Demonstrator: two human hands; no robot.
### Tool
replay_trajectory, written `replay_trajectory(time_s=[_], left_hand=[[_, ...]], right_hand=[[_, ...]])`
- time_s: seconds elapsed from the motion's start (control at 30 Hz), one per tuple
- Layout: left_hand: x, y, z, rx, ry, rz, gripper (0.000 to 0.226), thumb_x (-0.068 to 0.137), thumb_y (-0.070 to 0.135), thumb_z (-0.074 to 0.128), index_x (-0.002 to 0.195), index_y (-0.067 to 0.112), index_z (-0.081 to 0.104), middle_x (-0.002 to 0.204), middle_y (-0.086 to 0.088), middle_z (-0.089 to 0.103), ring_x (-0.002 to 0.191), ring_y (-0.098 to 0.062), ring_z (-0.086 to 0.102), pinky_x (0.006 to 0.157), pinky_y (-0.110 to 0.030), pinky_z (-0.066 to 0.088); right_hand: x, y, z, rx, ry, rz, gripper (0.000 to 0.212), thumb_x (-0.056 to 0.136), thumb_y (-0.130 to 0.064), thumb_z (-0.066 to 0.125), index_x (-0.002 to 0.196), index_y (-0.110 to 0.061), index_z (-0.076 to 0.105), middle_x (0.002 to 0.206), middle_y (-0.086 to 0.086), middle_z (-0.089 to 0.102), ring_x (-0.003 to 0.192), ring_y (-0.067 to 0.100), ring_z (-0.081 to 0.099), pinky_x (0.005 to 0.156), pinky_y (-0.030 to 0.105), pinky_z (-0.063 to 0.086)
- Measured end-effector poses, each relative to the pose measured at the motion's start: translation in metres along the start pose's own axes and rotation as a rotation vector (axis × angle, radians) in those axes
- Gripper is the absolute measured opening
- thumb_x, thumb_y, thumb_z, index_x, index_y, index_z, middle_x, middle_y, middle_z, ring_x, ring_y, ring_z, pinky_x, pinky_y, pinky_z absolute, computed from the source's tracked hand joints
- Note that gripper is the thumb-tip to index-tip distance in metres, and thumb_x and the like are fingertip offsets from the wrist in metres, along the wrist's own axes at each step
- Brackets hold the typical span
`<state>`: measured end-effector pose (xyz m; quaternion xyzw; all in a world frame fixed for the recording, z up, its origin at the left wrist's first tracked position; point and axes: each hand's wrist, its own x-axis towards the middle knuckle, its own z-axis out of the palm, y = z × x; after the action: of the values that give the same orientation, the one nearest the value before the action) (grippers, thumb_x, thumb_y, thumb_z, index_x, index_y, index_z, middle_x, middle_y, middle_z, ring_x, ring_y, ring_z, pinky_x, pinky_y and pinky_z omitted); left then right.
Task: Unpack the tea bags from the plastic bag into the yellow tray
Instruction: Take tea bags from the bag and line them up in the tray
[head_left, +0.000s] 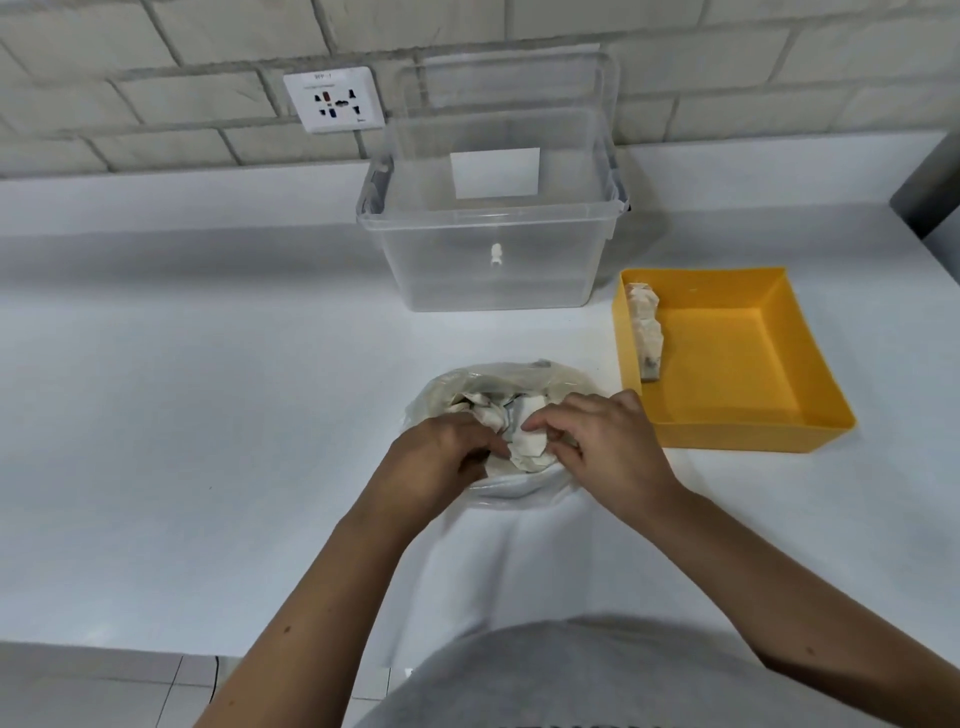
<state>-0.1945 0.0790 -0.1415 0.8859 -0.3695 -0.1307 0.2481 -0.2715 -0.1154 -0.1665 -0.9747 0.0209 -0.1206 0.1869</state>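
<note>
A clear plastic bag (457, 392) lies open on the white counter, with several pale tea bags (530, 449) bunched in its mouth. My left hand (441, 457) is inside the bag's opening, fingers curled on the tea bags. My right hand (602, 447) pinches the same bunch from the right. The yellow tray (727, 431) stands just right of the bag. A row of tea bags (647, 330) leans against the tray's left wall.
A clear plastic storage box (488, 260) with its lid raised stands behind the bag, near the brick wall. A wall socket (335, 98) is at the back left. A dark object (930, 192) sits at the far right edge. The counter's front edge runs below my arms.
</note>
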Motion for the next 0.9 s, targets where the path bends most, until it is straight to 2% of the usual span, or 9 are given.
replay_trajectory(time_s=[0.13,0.23,0.3,0.4,0.5,0.57,0.63,0.73,0.9], left_hand=[[0.0,-0.004,0.002,-0.068,0.055,-0.029,0.017,0.086,0.011,0.072,0.095,0.024,0.079,0.091,0.009,0.072,0.077,-0.003,0.059,0.07,-0.021,0.045],[-0.002,0.001,-0.005,-0.208,0.157,-0.088,0.006,0.089,0.016,0.073,0.092,0.019,0.077,0.086,0.012,0.073,0.078,-0.003,0.066,0.072,-0.016,0.05],[-0.005,0.003,-0.013,-0.384,0.227,-0.186,0.001,0.089,0.019,0.074,0.089,0.019,0.075,0.083,0.014,0.073,0.078,0.002,0.067,0.069,-0.011,0.051],[-0.009,0.001,-0.023,-0.596,0.202,-0.343,0.006,0.091,0.022,0.072,0.087,0.018,0.071,0.081,0.005,0.074,0.079,-0.007,0.069,0.075,-0.022,0.05],[-0.016,0.006,-0.024,-0.907,0.162,-0.444,0.006,0.094,0.013,0.068,0.09,0.009,0.064,0.07,-0.008,0.071,0.076,-0.019,0.073,0.089,-0.037,0.053],[-0.02,0.011,-0.018,-0.958,0.169,-0.459,0.007,0.095,0.014,0.066,0.097,0.007,0.067,0.076,-0.017,0.073,0.078,-0.027,0.075,0.092,-0.04,0.057],[-0.025,0.017,-0.008,-0.97,0.173,-0.454,0.009,0.095,0.015,0.066,0.098,0.007,0.07,0.069,-0.018,0.066,0.072,-0.023,0.071,0.091,-0.042,0.059],[-0.031,0.028,0.003,-1.011,0.153,-0.475,0.01,0.096,0.013,0.064,0.097,0.005,0.071,0.06,0.0,0.065,0.064,-0.01,0.066,0.075,-0.031,0.063],[-0.036,0.034,0.009,-1.108,0.134,-0.53,0.019,0.096,0.02,0.063,0.104,0.006,0.073,0.089,-0.016,0.076,0.081,-0.025,0.075,0.075,-0.032,0.062]], right_hand=[[0.002,-0.001,0.002,0.018,0.032,0.001,0.012,0.078,-0.029,0.069,0.087,-0.038,0.073,0.074,-0.012,0.064,0.072,0.011,0.064,0.071,0.032,0.029],[0.005,-0.001,-0.009,0.162,0.096,0.021,0.008,0.084,-0.033,0.068,0.09,-0.034,0.074,0.082,-0.012,0.064,0.067,0.005,0.059,0.074,0.034,0.04],[0.008,-0.003,-0.025,0.32,0.177,0.054,0.009,0.086,-0.032,0.071,0.093,-0.028,0.075,0.087,-0.011,0.062,0.061,0.006,0.055,0.068,0.028,0.045],[0.005,-0.011,-0.049,0.56,0.197,0.152,0.01,0.086,-0.027,0.07,0.091,-0.02,0.074,0.088,-0.012,0.065,0.064,0.01,0.055,0.063,0.017,0.044],[-0.005,-0.019,-0.061,0.86,0.105,0.239,0.009,0.087,-0.02,0.069,0.09,-0.012,0.072,0.075,-0.012,0.066,0.063,0.007,0.052,0.063,0.018,0.046],[-0.012,-0.022,-0.061,0.999,0.035,0.289,0.007,0.086,-0.012,0.069,0.088,-0.007,0.071,0.067,-0.009,0.063,0.062,0.007,0.052,0.062,0.016,0.046],[-0.018,-0.025,-0.053,1.048,-0.06,0.335,0.005,0.084,-0.009,0.07,0.086,-0.005,0.072,0.065,-0.009,0.063,0.062,0.008,0.053,0.062,0.015,0.046],[-0.026,-0.029,-0.037,1.005,-0.13,0.373,0.003,0.083,-0.012,0.073,0.083,-0.015,0.073,0.068,-0.005,0.065,0.063,0.009,0.054,0.064,0.023,0.047],[-0.032,-0.033,-0.018,0.937,-0.051,0.417,0.007,0.081,-0.017,0.077,0.08,-0.014,0.07,0.064,0.001,0.066,0.054,0.013,0.057,0.059,0.028,0.05]])
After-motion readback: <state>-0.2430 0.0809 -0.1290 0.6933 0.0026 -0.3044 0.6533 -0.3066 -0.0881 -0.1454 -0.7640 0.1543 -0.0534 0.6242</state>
